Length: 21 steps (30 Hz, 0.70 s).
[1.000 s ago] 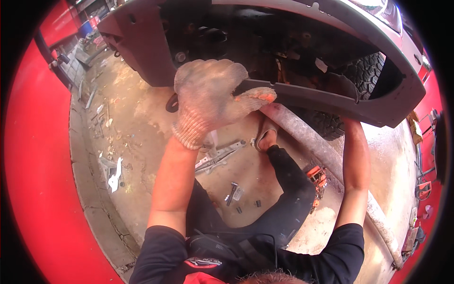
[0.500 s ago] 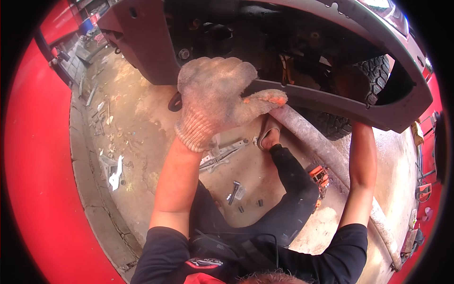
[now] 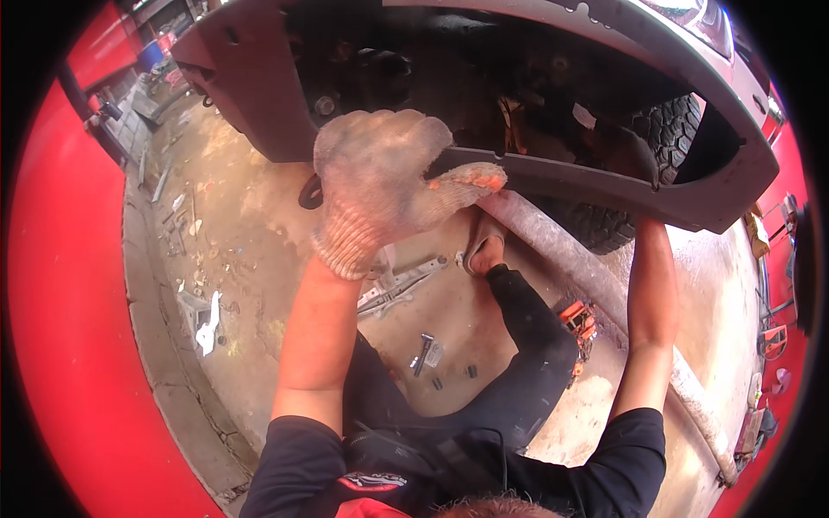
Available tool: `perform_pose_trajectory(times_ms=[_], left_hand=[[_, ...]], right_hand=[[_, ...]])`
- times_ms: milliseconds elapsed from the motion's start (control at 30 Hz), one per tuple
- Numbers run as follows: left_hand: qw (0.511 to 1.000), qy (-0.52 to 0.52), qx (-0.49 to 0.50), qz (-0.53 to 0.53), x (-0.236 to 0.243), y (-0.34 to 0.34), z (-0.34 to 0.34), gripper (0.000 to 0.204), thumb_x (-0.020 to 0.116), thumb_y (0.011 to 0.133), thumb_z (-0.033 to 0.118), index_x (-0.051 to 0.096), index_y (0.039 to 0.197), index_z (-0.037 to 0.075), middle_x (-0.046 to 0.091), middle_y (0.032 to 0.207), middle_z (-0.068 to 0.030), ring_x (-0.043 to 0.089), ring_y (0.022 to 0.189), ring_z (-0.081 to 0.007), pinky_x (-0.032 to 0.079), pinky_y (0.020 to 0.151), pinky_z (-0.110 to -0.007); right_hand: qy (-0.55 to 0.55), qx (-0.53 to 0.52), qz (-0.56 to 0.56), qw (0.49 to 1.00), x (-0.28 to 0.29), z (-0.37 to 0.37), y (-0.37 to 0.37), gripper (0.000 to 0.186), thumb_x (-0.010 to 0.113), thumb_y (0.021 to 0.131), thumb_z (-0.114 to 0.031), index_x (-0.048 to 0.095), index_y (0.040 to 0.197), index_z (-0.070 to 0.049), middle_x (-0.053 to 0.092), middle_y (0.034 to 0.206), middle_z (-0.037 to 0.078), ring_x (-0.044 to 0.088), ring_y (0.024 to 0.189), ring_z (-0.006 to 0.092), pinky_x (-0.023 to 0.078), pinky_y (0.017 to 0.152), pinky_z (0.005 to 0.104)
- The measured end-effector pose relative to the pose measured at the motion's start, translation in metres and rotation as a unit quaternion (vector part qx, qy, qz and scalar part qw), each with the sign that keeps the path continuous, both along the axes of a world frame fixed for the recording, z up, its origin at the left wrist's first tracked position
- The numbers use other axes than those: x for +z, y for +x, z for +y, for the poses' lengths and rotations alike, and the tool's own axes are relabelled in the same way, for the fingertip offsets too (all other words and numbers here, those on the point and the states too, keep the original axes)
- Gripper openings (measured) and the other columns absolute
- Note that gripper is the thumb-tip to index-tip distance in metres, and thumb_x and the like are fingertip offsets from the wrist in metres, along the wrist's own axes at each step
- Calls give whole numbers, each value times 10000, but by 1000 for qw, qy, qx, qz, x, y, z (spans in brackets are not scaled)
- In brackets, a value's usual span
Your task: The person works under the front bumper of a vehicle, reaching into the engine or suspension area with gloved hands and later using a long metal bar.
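Observation:
A dark grey vehicle bumper [image 3: 570, 173] stretches across the top, with an open centre and a bolt head [image 3: 325, 105] inside it. My left hand [image 3: 380, 168], in a worn, stained knit glove, closes over the bumper's lower left edge, its thumb stretched along the rim. My right forearm [image 3: 652, 302] is bare and reaches up behind the bumper's lower right part. There my right hand [image 3: 630, 155] shows only dimly in the shade, beside a treaded tyre [image 3: 672, 134], and its fingers cannot be made out.
Below, a long pale pole [image 3: 596, 268] slants across the floor past my leg [image 3: 527, 363]. A socket wrench [image 3: 423, 354] with small sockets, a metal jack [image 3: 401, 285] and an orange-and-black tool [image 3: 579, 324] lie around. Red panels flank both sides; a concrete kerb [image 3: 164, 345] runs left.
The view has shifted slightly, so the bumper and both arms sit a little further left in the picture. Both hands keep their places at the bumper.

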<state>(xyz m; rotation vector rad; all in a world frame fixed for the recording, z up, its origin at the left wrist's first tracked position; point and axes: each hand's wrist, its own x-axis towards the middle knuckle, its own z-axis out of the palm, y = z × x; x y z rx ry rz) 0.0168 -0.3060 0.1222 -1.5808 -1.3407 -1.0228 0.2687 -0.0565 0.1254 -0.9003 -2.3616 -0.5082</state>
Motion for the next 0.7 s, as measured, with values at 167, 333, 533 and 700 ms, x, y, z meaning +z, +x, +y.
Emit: perform_pose_trajectory(times_ms=[167, 333, 533, 700], left_hand=[[1000, -11, 5, 3, 1, 0, -3, 516, 858, 622, 618, 690, 664, 132, 626, 636, -44, 645, 603, -258, 478, 571, -387], [1000, -6, 4, 5, 0, 0, -2, 502, 859, 619, 604, 692, 671, 133, 627, 644, -46, 647, 611, -260, 480, 583, -391], [1000, -13, 0, 9, 2, 2, -4, 443, 904, 629, 515, 712, 724, 127, 686, 712, -28, 667, 633, -248, 490, 591, -373], [1000, 17, 4, 8, -2, -1, 0, 496, 855, 633, 606, 686, 659, 141, 627, 647, -39, 644, 615, -253, 482, 589, -381]], right_hand=[[-51, 33, 31, 998, 2, -30, -1, 432, 604, 1005, -524, 735, 1141, -136, 751, 865, 178, 750, 830, 388, 577, 718, 530], [-59, 30, 47, 997, 5, -40, -5, 432, 604, 1006, -524, 736, 1133, -133, 750, 862, 177, 749, 830, 388, 575, 717, 530], [-51, 18, 50, 997, 5, -41, -9, 432, 604, 1006, -525, 736, 1123, -131, 749, 858, 176, 748, 830, 388, 573, 716, 530], [-28, 8, 53, 998, 4, -43, -17, 433, 604, 1006, -526, 736, 1114, -128, 748, 856, 176, 747, 829, 388, 571, 716, 530]])
